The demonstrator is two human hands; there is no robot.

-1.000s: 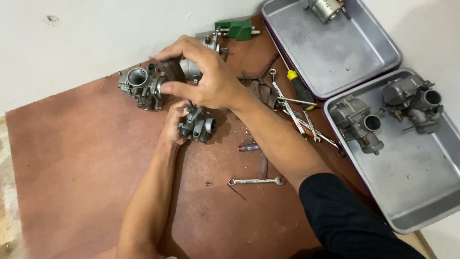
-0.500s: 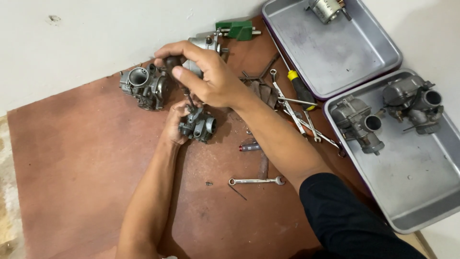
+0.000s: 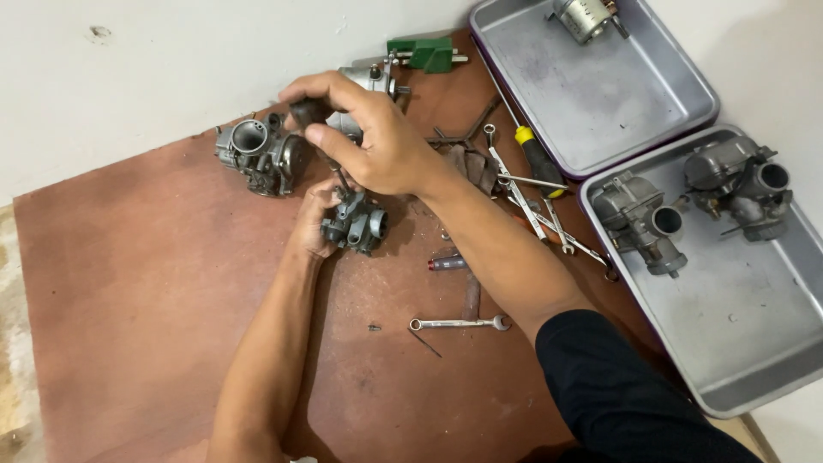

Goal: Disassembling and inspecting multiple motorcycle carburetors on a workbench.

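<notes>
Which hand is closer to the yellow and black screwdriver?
Right. The right hand is just left of the yellow and black screwdriver; the left hand sits farther left and lower.

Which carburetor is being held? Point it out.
The small carburetor at the board's middle: the left hand grips it, under the right hand. The other on the board and two in the tray lie untouched.

Work surface: reddish-brown board (image 3: 129, 326), flat, scuffed and lightly stained, filling the near and left part of the scene. Beneath and beyond it: pale off-white surface (image 3: 129, 77), matte, with a small dark mark at far left; whether floor or tabletop cannot be told. Near left edge: strip of worn, mottled beige ground (image 3: 10, 360). Light: soft, even, from above, casting short faint shadows; no window or lamp in view
</notes>
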